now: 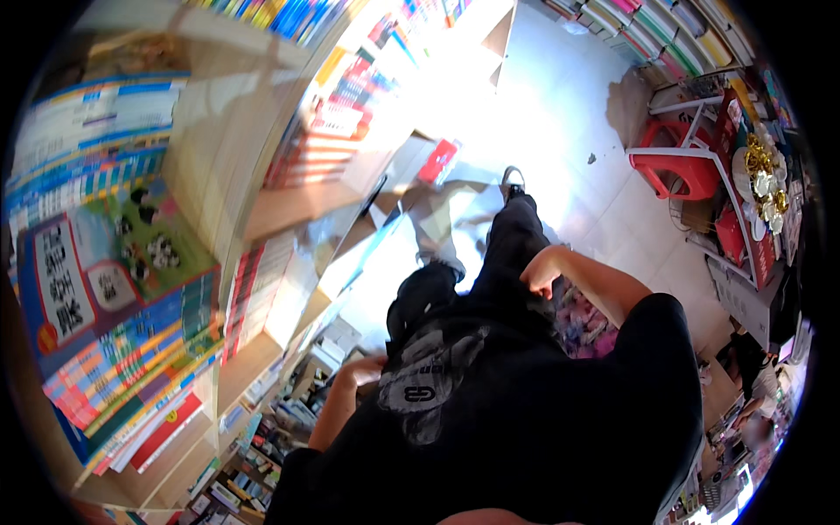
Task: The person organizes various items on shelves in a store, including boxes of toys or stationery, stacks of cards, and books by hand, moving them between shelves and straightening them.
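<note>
My right hand [545,272] hangs beside the thigh of my black trousers [515,230]. Its fingers are curled, and nothing shows in them, though their inner side is turned away. On the other side, my left hand [367,371] is at the waist of my black T-shirt [525,407]; the shirt hides its fingers. Closest on my left, a wooden bookshelf [203,125] carries stacks of books. A picture-covered book [154,246] lies on top of one stack there. Further ahead, a red box [438,161] sits by an open cardboard carton [403,161].
On the right stand a red plastic stool [689,164] and a white-framed table [715,157] with gold and white decorations [761,177]. Another bookshelf [656,39] is at the far right. Brightly lit tiled floor [577,125] runs ahead. A person [758,387] is at lower right.
</note>
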